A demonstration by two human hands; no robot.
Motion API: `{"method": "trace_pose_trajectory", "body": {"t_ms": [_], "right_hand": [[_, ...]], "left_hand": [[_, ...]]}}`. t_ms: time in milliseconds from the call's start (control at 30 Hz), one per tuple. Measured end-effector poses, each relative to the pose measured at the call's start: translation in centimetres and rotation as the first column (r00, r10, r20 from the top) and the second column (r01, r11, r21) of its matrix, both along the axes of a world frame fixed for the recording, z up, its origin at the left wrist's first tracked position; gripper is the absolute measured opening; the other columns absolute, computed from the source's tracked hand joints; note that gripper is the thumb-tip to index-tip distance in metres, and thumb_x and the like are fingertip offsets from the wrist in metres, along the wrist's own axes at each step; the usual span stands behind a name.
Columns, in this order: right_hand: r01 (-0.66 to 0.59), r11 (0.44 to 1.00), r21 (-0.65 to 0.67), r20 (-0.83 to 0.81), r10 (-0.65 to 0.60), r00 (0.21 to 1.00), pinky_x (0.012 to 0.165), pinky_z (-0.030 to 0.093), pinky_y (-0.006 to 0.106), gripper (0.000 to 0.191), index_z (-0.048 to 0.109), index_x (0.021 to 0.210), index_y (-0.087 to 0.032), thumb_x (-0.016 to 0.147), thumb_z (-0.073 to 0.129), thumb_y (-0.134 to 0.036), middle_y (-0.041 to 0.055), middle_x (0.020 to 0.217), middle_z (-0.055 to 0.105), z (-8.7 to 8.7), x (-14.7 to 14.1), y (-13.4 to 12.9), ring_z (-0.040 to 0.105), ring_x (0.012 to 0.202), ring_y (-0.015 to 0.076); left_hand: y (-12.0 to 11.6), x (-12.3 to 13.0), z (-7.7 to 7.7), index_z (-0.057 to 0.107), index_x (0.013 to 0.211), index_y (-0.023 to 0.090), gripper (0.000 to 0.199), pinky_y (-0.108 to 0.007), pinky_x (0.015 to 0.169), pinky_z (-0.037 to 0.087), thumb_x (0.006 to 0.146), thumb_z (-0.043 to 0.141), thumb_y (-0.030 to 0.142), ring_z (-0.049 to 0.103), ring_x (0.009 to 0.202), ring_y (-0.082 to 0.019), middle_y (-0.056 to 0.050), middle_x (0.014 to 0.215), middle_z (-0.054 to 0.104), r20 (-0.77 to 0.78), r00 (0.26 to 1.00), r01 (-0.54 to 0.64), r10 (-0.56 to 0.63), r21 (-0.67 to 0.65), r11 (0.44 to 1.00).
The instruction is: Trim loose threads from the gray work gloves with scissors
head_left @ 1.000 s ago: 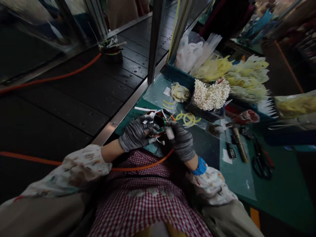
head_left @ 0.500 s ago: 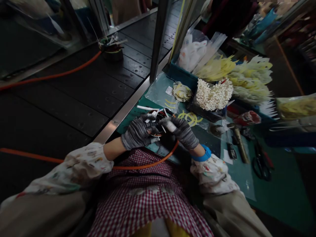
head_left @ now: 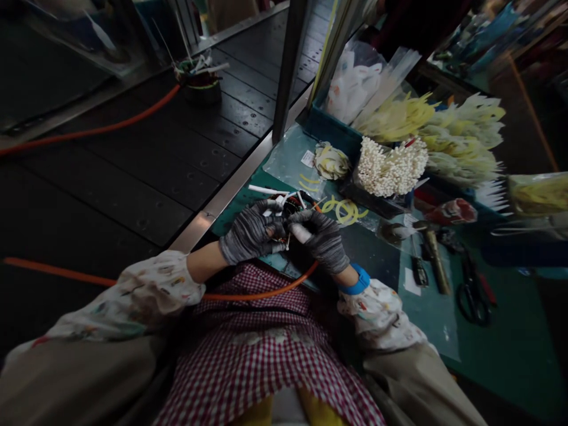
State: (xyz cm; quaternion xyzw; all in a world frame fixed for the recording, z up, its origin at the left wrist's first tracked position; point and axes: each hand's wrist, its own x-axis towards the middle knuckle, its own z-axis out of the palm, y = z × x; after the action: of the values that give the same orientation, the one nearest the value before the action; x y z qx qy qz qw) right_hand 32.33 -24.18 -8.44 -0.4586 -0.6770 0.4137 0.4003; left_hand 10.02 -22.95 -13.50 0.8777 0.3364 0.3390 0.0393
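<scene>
Factory workshop: dark slatted track [head_left: 133,171] beside green workbench [head_left: 523,331]; hammer [head_left: 437,260], scissors [head_left: 472,284], bin [head_left: 332,131] of bagged yellow strips [head_left: 394,121].

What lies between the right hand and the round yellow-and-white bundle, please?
Curved yellow strips lie between the right hand and the bundle, as the head view shows.

Left hand [head_left: 248,235]: gloved, fingers curled inward
Right hand [head_left: 323,241]: gloved, fingers bent, close beside the left
Person's arms [head_left: 133,290]: sleeved, converging forward
</scene>
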Motion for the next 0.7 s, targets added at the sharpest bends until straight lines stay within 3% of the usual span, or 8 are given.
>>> {"method": "trace_pose_trajectory", "body": {"t_ms": [100, 233, 367, 467, 533, 700], "right_hand": [[-0.09, 0.992, 0.092, 0.033, 0.088, 0.996, 0.079, 0.062, 0.034, 0.014, 0.078, 0.101, -0.024, 0.093, 0.07, -0.033, 0.0021, 0.093, 0.08, -0.4, 0.7, -0.3, 0.073, 0.083, 0.0175], [-0.264, 0.949, 0.175, 0.18, 0.232, 0.956, 0.089, 0.06, 0.038, 0.01, 0.079, 0.095, -0.027, 0.092, 0.074, -0.035, 0.0031, 0.097, 0.077, -1.2, 1.5, -1.3, 0.071, 0.091, 0.0201], [-0.141, 0.987, 0.082, 0.175, 0.124, 0.977, 0.082, 0.061, 0.035, 0.016, 0.076, 0.102, -0.027, 0.097, 0.069, -0.04, 0.0027, 0.098, 0.076, -2.1, 1.6, -2.9, 0.07, 0.087, 0.0197], [-0.211, 0.976, 0.05, 0.1, 0.206, 0.973, 0.083, 0.062, 0.034, 0.017, 0.076, 0.101, -0.028, 0.101, 0.064, -0.04, 0.0002, 0.092, 0.077, -2.3, 1.3, -3.1, 0.072, 0.084, 0.0188], [-0.201, 0.972, 0.12, 0.081, 0.192, 0.978, 0.082, 0.063, 0.034, 0.017, 0.076, 0.095, -0.028, 0.101, 0.062, -0.037, -0.0007, 0.086, 0.076, -2.3, 0.6, -2.4, 0.072, 0.082, 0.0187], [0.099, 0.93, 0.355, 0.016, -0.112, 0.994, 0.091, 0.062, 0.042, 0.015, 0.069, 0.094, -0.026, 0.099, 0.059, -0.035, 0.0036, 0.092, 0.074, -2.2, -1.9, 1.0, 0.071, 0.09, 0.0216]], "left_hand": [[-0.1, 0.0, 0.0, 0.074, 0.111, 0.027, 0.034, -0.057, 0.115, 0.053, 0.093, 0.072, 0.056, 0.057, 0.139, -0.033, -0.011, 0.139, 0.068, 0.002, 1.0, -0.011, 0.012, -0.035, 0.999], [-0.1, 0.1, 0.2, 0.071, 0.118, 0.025, 0.034, -0.054, 0.112, 0.056, 0.093, 0.072, 0.047, 0.062, 0.132, -0.032, -0.011, 0.127, 0.072, 0.046, 0.999, 0.015, -0.014, -0.025, 1.0], [0.0, 0.2, 0.4, 0.071, 0.116, 0.023, 0.032, -0.052, 0.11, 0.057, 0.091, 0.072, 0.043, 0.061, 0.131, -0.032, -0.012, 0.122, 0.072, 0.098, 0.993, 0.056, -0.059, 0.029, 0.998], [-0.2, 0.3, 0.2, 0.072, 0.114, 0.022, 0.032, -0.052, 0.11, 0.056, 0.092, 0.071, 0.045, 0.062, 0.129, -0.032, -0.012, 0.118, 0.073, 0.077, 0.997, 0.015, -0.017, 0.029, 0.999], [-0.3, 0.4, 0.1, 0.072, 0.113, 0.022, 0.033, -0.05, 0.108, 0.058, 0.093, 0.07, 0.048, 0.064, 0.125, -0.031, -0.012, 0.115, 0.073, 0.035, 0.999, -0.033, 0.032, 0.012, 0.999], [-0.5, 0.8, 1.4, 0.073, 0.102, 0.023, 0.022, -0.051, 0.106, 0.059, 0.093, 0.075, 0.043, 0.064, 0.127, -0.031, -0.01, 0.121, 0.075, 0.015, 0.998, -0.056, 0.055, 0.059, 0.997]]}}
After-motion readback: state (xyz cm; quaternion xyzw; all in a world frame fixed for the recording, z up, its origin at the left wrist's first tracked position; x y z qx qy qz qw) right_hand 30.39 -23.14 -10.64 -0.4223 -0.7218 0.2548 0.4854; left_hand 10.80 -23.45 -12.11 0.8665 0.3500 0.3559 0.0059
